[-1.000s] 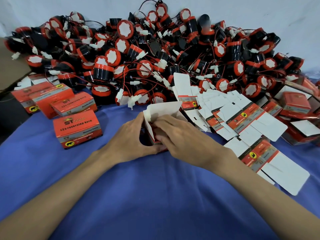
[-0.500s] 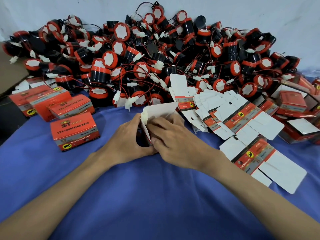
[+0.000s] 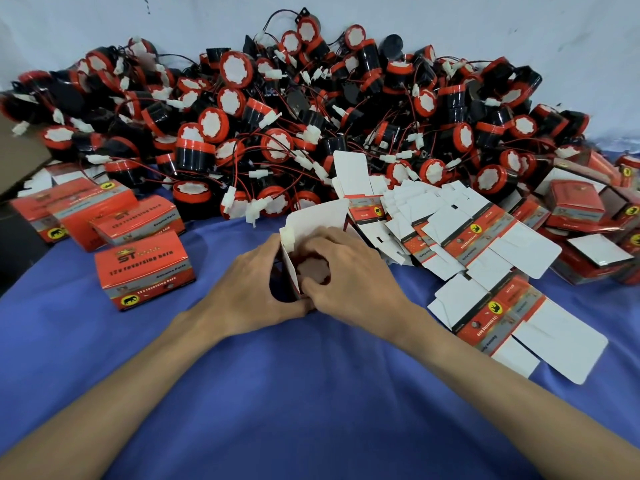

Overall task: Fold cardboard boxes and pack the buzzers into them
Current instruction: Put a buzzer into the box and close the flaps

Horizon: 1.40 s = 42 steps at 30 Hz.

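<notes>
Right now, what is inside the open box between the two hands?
A buzzer, round pale face showing, and a white connector at the rim. The box walls, left hand and right hand hide its body and wires.

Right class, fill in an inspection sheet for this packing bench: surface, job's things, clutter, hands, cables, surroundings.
Surface: blue cloth, lightly creased.
Job's things: open box between the hands, a buzzer inside it; loose buzzers heaped behind; flat blanks fanned at right; closed boxes at left.
Clutter: part-folded boxes at far right; brown cardboard at the left edge.
Hands: left hand grips the box's side; right hand curls round the buzzer at the opening.
Cables: red and black leads with white connectors, tangled through the heap.
Surroundings: pale wall behind.
</notes>
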Each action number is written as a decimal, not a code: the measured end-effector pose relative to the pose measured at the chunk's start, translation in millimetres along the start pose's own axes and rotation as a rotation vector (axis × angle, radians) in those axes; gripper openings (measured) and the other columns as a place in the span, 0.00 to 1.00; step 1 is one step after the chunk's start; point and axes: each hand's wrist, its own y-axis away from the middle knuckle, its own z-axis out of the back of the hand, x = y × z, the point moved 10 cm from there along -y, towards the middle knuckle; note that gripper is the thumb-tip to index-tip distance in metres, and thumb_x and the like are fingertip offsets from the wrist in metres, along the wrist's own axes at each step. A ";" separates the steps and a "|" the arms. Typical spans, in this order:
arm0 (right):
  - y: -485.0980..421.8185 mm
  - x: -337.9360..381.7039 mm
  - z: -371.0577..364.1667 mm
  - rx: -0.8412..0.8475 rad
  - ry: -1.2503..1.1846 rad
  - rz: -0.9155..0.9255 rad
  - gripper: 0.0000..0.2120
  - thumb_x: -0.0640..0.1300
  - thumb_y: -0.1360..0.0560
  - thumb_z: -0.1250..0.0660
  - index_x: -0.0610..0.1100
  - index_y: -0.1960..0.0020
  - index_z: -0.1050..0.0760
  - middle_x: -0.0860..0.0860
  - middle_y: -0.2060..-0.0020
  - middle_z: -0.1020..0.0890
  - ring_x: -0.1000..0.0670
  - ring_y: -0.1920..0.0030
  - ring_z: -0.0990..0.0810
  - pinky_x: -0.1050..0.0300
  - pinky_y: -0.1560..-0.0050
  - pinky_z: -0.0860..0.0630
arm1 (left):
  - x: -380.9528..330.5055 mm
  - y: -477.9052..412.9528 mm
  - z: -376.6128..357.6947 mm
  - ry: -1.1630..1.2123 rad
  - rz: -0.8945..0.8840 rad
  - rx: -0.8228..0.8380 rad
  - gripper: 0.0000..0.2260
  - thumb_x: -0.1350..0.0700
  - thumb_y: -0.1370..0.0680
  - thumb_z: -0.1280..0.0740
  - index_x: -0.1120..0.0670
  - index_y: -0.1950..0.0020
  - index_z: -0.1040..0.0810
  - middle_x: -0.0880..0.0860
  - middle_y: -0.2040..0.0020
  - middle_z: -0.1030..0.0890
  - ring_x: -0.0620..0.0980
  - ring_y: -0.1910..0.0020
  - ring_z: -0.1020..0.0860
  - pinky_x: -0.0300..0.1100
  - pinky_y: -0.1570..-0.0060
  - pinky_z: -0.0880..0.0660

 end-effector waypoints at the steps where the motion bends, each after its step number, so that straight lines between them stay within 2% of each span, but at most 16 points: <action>1: -0.3 1.0 -1.4 0.015 0.019 0.014 0.16 0.46 0.28 0.33 0.46 0.40 0.24 0.54 0.42 0.26 0.49 0.40 0.29 0.51 0.44 0.27 | 0.3 0.1 -0.5 0.001 -0.003 0.002 0.39 0.36 0.41 0.32 0.44 0.31 0.34 0.32 0.48 0.27 0.40 0.50 0.23 0.38 0.49 0.26; 4: 0.7 -1.4 -0.3 0.002 0.010 0.018 0.18 0.45 0.28 0.32 0.43 0.40 0.29 0.52 0.44 0.31 0.49 0.43 0.29 0.65 0.53 0.38 | 4.0 0.0 -3.9 0.031 0.011 0.017 0.38 0.37 0.41 0.31 0.37 0.32 0.39 0.34 0.45 0.25 0.40 0.46 0.24 0.41 0.46 0.24; 7: 2.2 -0.9 3.7 -0.028 0.048 0.026 0.15 0.45 0.27 0.33 0.41 0.43 0.29 0.50 0.45 0.31 0.50 0.46 0.29 0.69 0.54 0.43 | 9.7 -0.6 -6.1 0.039 0.035 0.020 0.37 0.37 0.41 0.31 0.38 0.34 0.39 0.44 0.43 0.22 0.47 0.44 0.22 0.51 0.45 0.24; 11: 6.1 9.3 0.9 -0.013 0.121 0.087 0.15 0.43 0.26 0.35 0.40 0.41 0.27 0.48 0.46 0.25 0.49 0.45 0.29 0.66 0.44 0.41 | 8.8 -0.4 -6.4 0.040 0.028 0.026 0.36 0.39 0.39 0.31 0.38 0.34 0.39 0.42 0.44 0.22 0.47 0.45 0.22 0.51 0.45 0.24; 17: 6.4 12.4 -4.4 0.035 0.170 0.108 0.13 0.42 0.25 0.39 0.40 0.42 0.25 0.47 0.47 0.23 0.46 0.47 0.27 0.58 0.40 0.34 | 8.3 -1.1 -7.3 0.039 0.047 0.046 0.38 0.38 0.40 0.33 0.45 0.32 0.35 0.47 0.45 0.21 0.49 0.47 0.22 0.51 0.46 0.25; 19: 5.2 12.5 -9.1 0.074 0.217 0.138 0.13 0.42 0.24 0.41 0.41 0.43 0.23 0.49 0.45 0.24 0.47 0.45 0.27 0.57 0.38 0.35 | 8.5 -0.8 -7.0 0.020 0.040 0.041 0.39 0.37 0.40 0.33 0.49 0.31 0.33 0.47 0.47 0.21 0.49 0.49 0.22 0.51 0.48 0.24; 21: 5.1 11.6 -9.6 0.072 0.255 0.155 0.13 0.43 0.24 0.43 0.43 0.45 0.23 0.48 0.43 0.27 0.46 0.43 0.31 0.57 0.38 0.37 | 9.8 -0.7 -6.6 0.024 0.035 0.031 0.38 0.37 0.40 0.32 0.48 0.32 0.33 0.46 0.48 0.21 0.48 0.51 0.22 0.51 0.49 0.24; 23: 6.1 10.4 -6.7 0.043 0.246 0.150 0.12 0.42 0.24 0.42 0.42 0.47 0.22 0.44 0.43 0.30 0.44 0.44 0.36 0.53 0.40 0.36 | 11.3 -1.3 -8.4 0.014 0.038 0.026 0.37 0.35 0.40 0.33 0.44 0.33 0.35 0.46 0.48 0.21 0.48 0.50 0.22 0.49 0.49 0.24; 25: 6.7 12.4 -7.1 0.025 0.215 0.169 0.13 0.38 0.25 0.41 0.42 0.45 0.21 0.43 0.46 0.28 0.43 0.46 0.33 0.52 0.41 0.35 | 15.8 -2.0 -8.4 0.033 0.090 0.014 0.40 0.33 0.44 0.36 0.45 0.33 0.35 0.46 0.48 0.21 0.50 0.48 0.22 0.42 0.47 0.26; 26: 6.9 14.1 -7.0 0.012 0.160 0.182 0.15 0.36 0.26 0.40 0.42 0.42 0.21 0.43 0.47 0.25 0.44 0.47 0.30 0.55 0.42 0.35 | 17.9 -1.7 -8.4 0.051 0.109 0.007 0.40 0.32 0.45 0.37 0.44 0.34 0.34 0.43 0.49 0.22 0.48 0.49 0.22 0.36 0.49 0.29; 28: 6.0 16.3 -4.0 -0.020 0.012 0.189 0.19 0.32 0.29 0.39 0.41 0.40 0.22 0.45 0.48 0.22 0.50 0.50 0.28 0.66 0.47 0.40 | 14.8 -1.1 -6.2 0.029 0.077 -0.007 0.32 0.33 0.43 0.35 0.35 0.40 0.36 0.31 0.52 0.26 0.35 0.52 0.24 0.28 0.52 0.32; 31: 3.5 13.7 -0.7 -0.042 -0.172 0.170 0.20 0.31 0.31 0.37 0.43 0.41 0.26 0.51 0.48 0.21 0.59 0.54 0.29 0.73 0.50 0.39 | 11.5 0.3 -2.9 -0.013 0.076 0.020 0.29 0.33 0.41 0.32 0.29 0.43 0.38 0.26 0.53 0.26 0.30 0.51 0.25 0.28 0.53 0.30; 35: 1.8 7.5 -0.6 -0.060 -0.252 0.167 0.14 0.32 0.31 0.34 0.44 0.48 0.26 0.56 0.53 0.23 0.60 0.57 0.29 0.67 0.47 0.35 | 10.5 -2.2 -5.8 -0.007 0.083 0.056 0.33 0.33 0.41 0.33 0.42 0.39 0.32 0.39 0.49 0.22 0.42 0.50 0.22 0.46 0.49 0.23; 37: 1.8 1.4 -0.6 -0.060 -0.363 0.103 0.15 0.32 0.30 0.33 0.47 0.49 0.30 0.62 0.57 0.24 0.62 0.53 0.27 0.61 0.46 0.30 | 8.1 -1.8 -5.8 0.005 0.067 0.064 0.36 0.33 0.41 0.33 0.47 0.36 0.31 0.43 0.46 0.21 0.45 0.47 0.22 0.49 0.47 0.24; 40: 3.9 1.1 -0.2 -0.069 -0.421 0.075 0.22 0.33 0.30 0.32 0.48 0.40 0.33 0.64 0.56 0.24 0.64 0.49 0.26 0.53 0.41 0.27 | 8.1 -2.3 -6.5 0.023 0.069 0.075 0.35 0.35 0.40 0.33 0.48 0.36 0.31 0.44 0.45 0.21 0.46 0.47 0.22 0.50 0.46 0.24; 42: 6.4 4.7 0.9 -0.075 -0.390 0.109 0.28 0.33 0.30 0.33 0.47 0.33 0.35 0.63 0.50 0.23 0.70 0.48 0.29 0.53 0.38 0.29 | 7.5 -2.0 -6.1 0.028 0.066 0.075 0.34 0.36 0.40 0.34 0.45 0.35 0.32 0.41 0.45 0.21 0.45 0.46 0.22 0.48 0.45 0.24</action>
